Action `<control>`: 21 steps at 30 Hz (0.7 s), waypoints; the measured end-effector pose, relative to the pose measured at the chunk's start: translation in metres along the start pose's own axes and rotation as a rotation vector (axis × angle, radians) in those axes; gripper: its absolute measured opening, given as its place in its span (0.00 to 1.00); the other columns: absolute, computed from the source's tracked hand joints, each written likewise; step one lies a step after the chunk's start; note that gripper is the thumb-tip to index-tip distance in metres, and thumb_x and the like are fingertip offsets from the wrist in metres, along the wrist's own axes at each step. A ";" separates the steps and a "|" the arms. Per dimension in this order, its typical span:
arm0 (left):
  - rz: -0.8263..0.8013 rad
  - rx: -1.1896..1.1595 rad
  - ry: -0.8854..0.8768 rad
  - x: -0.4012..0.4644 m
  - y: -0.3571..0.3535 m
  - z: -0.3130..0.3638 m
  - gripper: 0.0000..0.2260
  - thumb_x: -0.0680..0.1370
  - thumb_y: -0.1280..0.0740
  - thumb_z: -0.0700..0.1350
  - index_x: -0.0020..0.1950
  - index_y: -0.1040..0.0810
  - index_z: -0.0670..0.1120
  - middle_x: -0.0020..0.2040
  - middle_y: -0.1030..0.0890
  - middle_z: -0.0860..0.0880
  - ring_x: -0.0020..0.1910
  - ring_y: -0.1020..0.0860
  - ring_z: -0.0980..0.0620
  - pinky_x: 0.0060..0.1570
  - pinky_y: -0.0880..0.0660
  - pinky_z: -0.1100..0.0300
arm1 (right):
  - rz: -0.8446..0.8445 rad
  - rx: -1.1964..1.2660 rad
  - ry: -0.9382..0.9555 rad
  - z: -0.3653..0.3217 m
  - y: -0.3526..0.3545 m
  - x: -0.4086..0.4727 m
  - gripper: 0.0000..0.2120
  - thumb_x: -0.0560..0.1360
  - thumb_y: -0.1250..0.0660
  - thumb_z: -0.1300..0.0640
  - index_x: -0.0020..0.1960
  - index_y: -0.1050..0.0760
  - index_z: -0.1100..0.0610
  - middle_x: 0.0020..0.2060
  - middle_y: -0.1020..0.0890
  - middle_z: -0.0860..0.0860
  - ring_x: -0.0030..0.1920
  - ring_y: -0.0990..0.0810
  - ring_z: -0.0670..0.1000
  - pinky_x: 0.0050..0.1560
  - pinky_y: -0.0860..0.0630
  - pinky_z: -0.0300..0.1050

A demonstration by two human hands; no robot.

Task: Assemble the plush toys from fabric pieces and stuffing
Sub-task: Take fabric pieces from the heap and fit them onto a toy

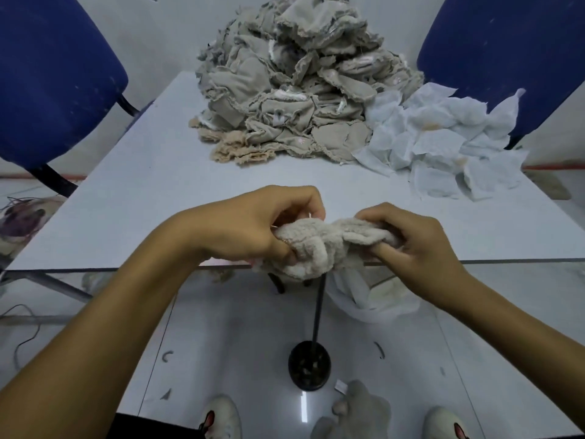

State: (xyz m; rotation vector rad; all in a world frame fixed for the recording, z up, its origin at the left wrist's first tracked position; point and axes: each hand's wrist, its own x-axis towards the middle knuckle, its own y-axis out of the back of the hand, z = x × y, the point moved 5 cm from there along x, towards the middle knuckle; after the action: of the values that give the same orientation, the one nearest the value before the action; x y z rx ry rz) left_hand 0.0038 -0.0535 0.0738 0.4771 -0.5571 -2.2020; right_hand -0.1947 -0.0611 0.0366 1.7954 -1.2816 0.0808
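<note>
White floor tiles and a pale wall are framing the scene, with two blue chairs (pixel 53 80) standing at the far corners of the grey desk (pixel 152 191). Taking up most of the desk's far end, a big heap of grey-beige fabric pieces (pixel 285 83) is lying unturned and unstuffed, and a smaller spread of white pouches (pixel 443 144), possibly stuffing packets, is sitting just beside it on the right; judging by that, nearly all of the work is waiting to be done. Below the desk's near edge a black stand (pixel 311 362) is rising from the floor, with white material (pixel 364 296) hanging near it, and one beige fabric item (pixel 357 410) is lying on the floor by the person's shoes. Only one cream plush piece (pixel 316 245) is being worked on, looking limp and not yet filled. It is hanging just over the desk's near edge, stretched between the hands: the left hand (pixel 250 223) is gripping its left end with curled fingers, while the right hand (pixel 408 236) is pinching the right end.
</note>
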 end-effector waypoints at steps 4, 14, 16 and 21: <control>-0.059 0.072 0.080 0.000 0.006 -0.006 0.19 0.71 0.30 0.26 0.46 0.26 0.49 0.43 0.22 0.48 0.40 0.24 0.51 0.40 0.25 0.47 | 0.149 0.185 0.001 -0.012 0.008 0.001 0.27 0.66 0.24 0.66 0.59 0.26 0.45 0.43 0.19 0.44 0.41 0.19 0.46 0.41 0.24 0.33; -0.033 0.003 0.039 0.014 -0.001 0.007 0.14 0.68 0.20 0.45 0.36 0.26 0.52 0.31 0.28 0.58 0.32 0.32 0.57 0.35 0.34 0.64 | 0.210 0.322 -0.091 -0.012 0.006 0.004 0.23 0.69 0.22 0.60 0.58 0.28 0.47 0.41 0.20 0.47 0.37 0.20 0.49 0.37 0.22 0.42; -0.054 -0.008 0.036 0.012 0.001 0.005 0.15 0.68 0.20 0.41 0.36 0.26 0.51 0.32 0.27 0.56 0.33 0.31 0.56 0.35 0.33 0.65 | 0.179 0.295 -0.075 -0.013 0.006 0.004 0.23 0.69 0.22 0.58 0.58 0.27 0.45 0.43 0.20 0.45 0.39 0.20 0.48 0.38 0.22 0.39; -0.149 0.028 0.085 0.012 0.003 -0.005 0.15 0.68 0.22 0.35 0.36 0.23 0.52 0.34 0.22 0.48 0.35 0.24 0.52 0.38 0.28 0.59 | 0.046 0.272 -0.133 -0.005 -0.001 0.001 0.23 0.65 0.20 0.49 0.56 0.26 0.43 0.44 0.19 0.44 0.43 0.19 0.47 0.44 0.23 0.38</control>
State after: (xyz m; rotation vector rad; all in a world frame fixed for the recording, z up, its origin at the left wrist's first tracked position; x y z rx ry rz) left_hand 0.0013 -0.0657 0.0697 0.6422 -0.5221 -2.3045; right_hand -0.1915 -0.0580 0.0394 2.0301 -1.4637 0.1708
